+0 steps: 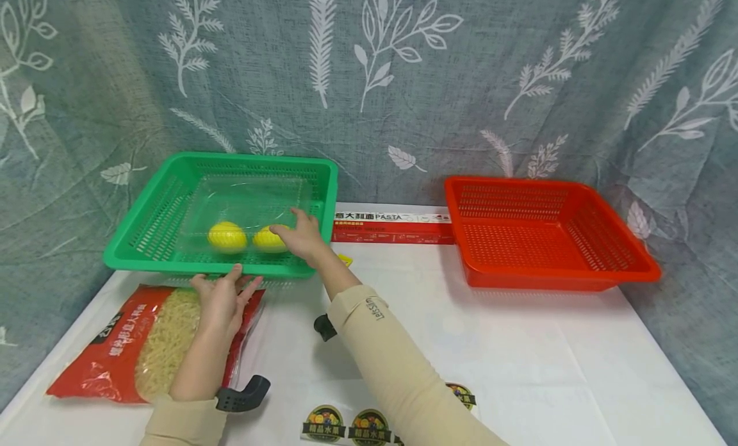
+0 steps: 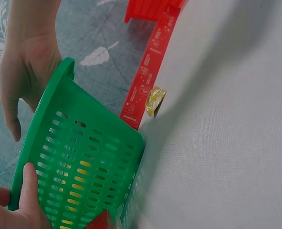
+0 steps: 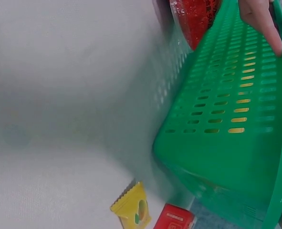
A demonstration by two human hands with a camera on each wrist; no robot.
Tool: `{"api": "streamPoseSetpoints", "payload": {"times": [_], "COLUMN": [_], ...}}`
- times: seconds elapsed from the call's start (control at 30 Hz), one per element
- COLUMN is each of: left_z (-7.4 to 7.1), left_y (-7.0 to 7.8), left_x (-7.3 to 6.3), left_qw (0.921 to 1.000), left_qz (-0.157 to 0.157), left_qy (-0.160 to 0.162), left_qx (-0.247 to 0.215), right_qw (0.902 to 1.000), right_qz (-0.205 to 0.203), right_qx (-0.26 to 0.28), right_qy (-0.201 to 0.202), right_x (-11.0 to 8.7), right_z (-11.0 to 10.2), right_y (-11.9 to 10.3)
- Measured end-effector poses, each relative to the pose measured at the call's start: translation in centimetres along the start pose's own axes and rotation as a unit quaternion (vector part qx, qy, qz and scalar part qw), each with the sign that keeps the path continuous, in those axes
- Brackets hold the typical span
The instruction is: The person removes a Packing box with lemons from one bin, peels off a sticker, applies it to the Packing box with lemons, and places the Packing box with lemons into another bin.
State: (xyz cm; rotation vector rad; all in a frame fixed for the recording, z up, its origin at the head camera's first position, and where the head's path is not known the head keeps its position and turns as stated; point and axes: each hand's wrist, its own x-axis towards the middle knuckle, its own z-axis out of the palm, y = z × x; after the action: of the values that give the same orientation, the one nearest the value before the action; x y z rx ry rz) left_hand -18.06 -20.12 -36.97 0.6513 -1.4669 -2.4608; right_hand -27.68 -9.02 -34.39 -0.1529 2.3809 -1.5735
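Observation:
A green perforated basket (image 1: 181, 266) stands at the left. Inside it is a clear plastic container (image 1: 248, 199) overlapping two yellow lemons (image 1: 227, 237). My left hand (image 1: 221, 298) grips the basket's front rim, one finger against the outer wall and others over the edge, as the left wrist view shows. My right hand (image 1: 302, 238) reaches over the basket's right end, fingers extended above the right lemon (image 1: 268, 239). In the left wrist view the right hand (image 2: 33, 71) appears beyond the rim, partly hidden by it.
A red bag of spiral pasta (image 1: 123, 343) lies under my left forearm. Behind, a red pasta box (image 1: 392, 231) spans toward a red basket (image 1: 553, 276). A yellow wrapped packet (image 3: 133, 207) lies near the green basket's corner. Round fruit stickers (image 1: 324, 423) lie at the front.

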Motion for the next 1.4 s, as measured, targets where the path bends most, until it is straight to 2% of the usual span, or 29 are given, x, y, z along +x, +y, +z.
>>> {"api": "streamPoseSetpoints", "payload": {"times": [0.33, 0.77, 1.07, 1.4], "left_z": [-0.1, -0.06, -0.06, 0.1], "left_y": [0.0, -0.21, -0.21, -0.12], "left_x": [0.03, 0.06, 0.02, -0.01], "left_qw": [1.0, 0.9999, 0.9999, 0.9999], "left_qz": [0.001, 0.012, 0.011, 0.011], "left_qy": [0.001, 0.001, 0.0, 0.012], "left_qx": [-0.004, -0.005, -0.005, -0.003], "right_qw": [0.9981, 0.9984, 0.9992, 0.9994], "right_qz": [-0.007, -0.019, -0.035, -0.027], "right_qx": [0.053, 0.028, -0.009, 0.02], "right_qy": [-0.032, -0.044, -0.018, -0.005], "right_x": [-0.21, -0.35, -0.19, -0.44], "right_z": [-0.09, 0.0, 0.33, 0.41], "right_y": [0.01, 0.04, 0.25, 0.0]}}
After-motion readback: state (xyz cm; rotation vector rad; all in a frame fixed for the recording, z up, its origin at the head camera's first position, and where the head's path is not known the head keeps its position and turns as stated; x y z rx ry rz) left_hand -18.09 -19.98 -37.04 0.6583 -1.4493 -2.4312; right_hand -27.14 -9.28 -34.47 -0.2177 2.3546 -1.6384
